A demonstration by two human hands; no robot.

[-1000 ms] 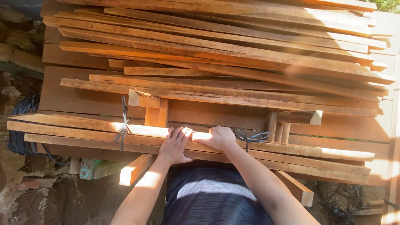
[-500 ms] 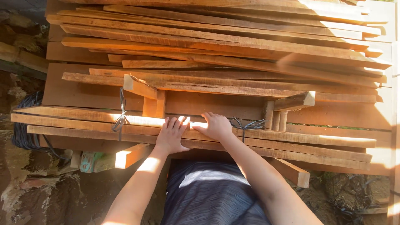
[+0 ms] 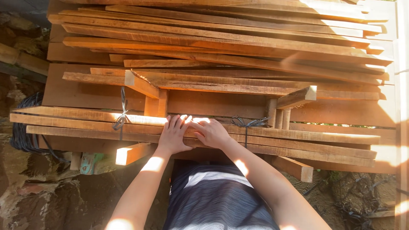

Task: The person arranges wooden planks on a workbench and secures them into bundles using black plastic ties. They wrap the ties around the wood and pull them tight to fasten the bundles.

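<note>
Bundled wooden slats (image 3: 277, 138) lie crosswise at the near edge of the stack, right in front of the person's body, and both hands rest on top of them. The left hand (image 3: 174, 135) lies flat, palm down, fingers spread and pointing away across the top slat. The right hand (image 3: 211, 132) sits just beside it, touching it at the fingertips, its fingers curved loosely over the same slat; neither hand closes around anything. Dark wire ties bind the bundle in two places: one tie (image 3: 120, 119) well to the left of the hands, another (image 3: 249, 123) just to the right of them. Short upright wooden blocks (image 3: 156, 104) stand behind the bundle, carrying a cross piece (image 3: 297, 97) and the next layer. Beyond that a large heap of long planks (image 3: 221, 40) spreads across the view, lit by sun along its far right side. Below the bundle, stubby offcuts (image 3: 130, 153) jut toward the person. At the left lie dark coiled cable (image 3: 23, 132) and rough stone ground (image 3: 38, 196).
</note>
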